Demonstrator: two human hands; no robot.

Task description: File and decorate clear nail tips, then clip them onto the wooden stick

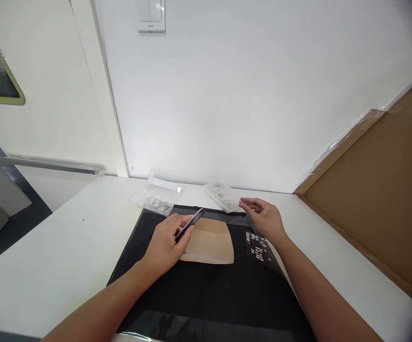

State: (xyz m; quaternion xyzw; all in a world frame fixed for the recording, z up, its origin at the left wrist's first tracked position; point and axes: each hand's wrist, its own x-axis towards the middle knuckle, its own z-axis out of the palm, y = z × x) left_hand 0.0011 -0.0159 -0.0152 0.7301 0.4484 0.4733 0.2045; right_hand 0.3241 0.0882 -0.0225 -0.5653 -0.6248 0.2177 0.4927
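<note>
Left hand (165, 244) grips a phone (190, 224), fingers wrapped around its lower end, screen edge tilted up toward the wall. Phone hangs just above the near-left corner of the tan pad (210, 241), which lies flat mid-mat (206, 294).

Phone: slim, black, glossy, rigid. Judging by looks, light but slick and glass-faced, so fragile if dropped. Best held by the long edges, not the faces; the current end-grip looks a bit marginal.

Right hand (263, 218) is empty, fingers loosely curled and spread, hovering right of the pad, near a clear tray (223, 196) at the mat's far edge. Can't tell if the fingertips touch it.

Tan pad: thin, matte, looks soft and flexible, edges slightly curved.

Right of the pad, under the right wrist: a clear sheet with white marks (258, 247). Far-left of the pad: a clear compartment box (156, 204) and a clear lid (166, 180) by the wall. All sits on a white table (59, 251).
</note>
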